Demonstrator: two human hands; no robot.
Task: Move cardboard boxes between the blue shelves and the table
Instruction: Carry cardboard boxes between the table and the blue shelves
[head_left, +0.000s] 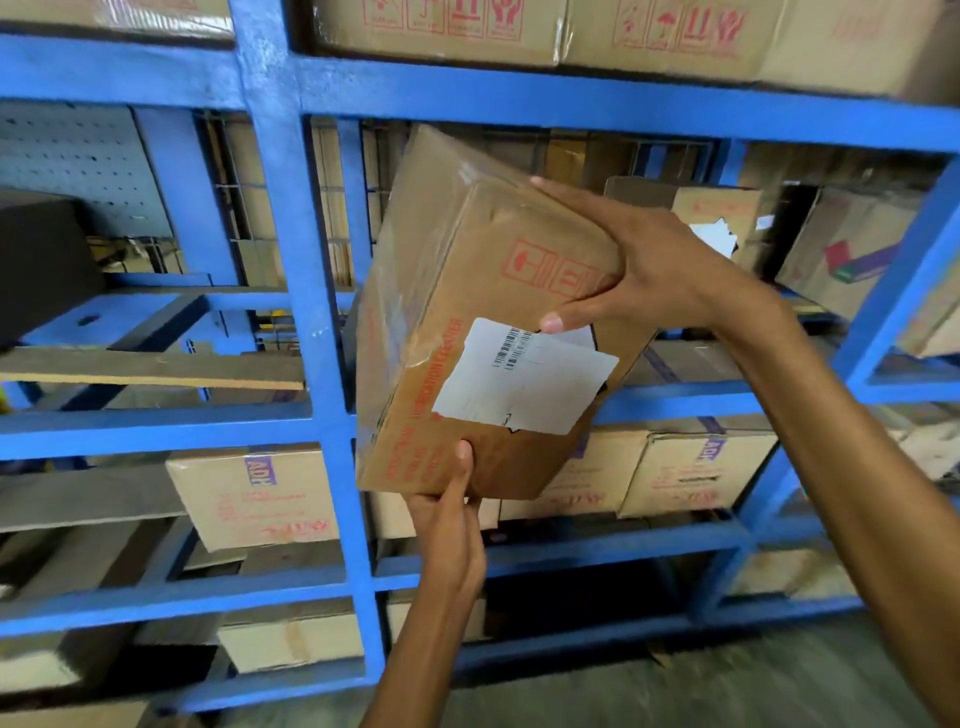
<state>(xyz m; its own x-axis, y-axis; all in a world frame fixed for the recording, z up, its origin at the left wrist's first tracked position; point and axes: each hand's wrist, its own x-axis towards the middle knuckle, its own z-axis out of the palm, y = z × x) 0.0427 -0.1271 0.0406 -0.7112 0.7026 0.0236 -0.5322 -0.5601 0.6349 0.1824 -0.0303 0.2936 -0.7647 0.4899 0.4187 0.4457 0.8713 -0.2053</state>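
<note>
A brown cardboard box (457, 312) with red print and a white barcode label is held tilted in front of the blue shelves (322, 364), at the middle bay's opening. My left hand (447, 514) grips its lower near corner from below, thumb up on the front face. My right hand (639, 265) clasps its upper right edge, fingers over the top and thumb on the labelled face. The table is out of view.
More cardboard boxes sit on the top shelf (649, 36), at the right of the middle shelf (852, 249) and on the lower shelves (260, 493). A dark box (41, 260) stands at the left. Grey floor (675, 686) shows at the bottom.
</note>
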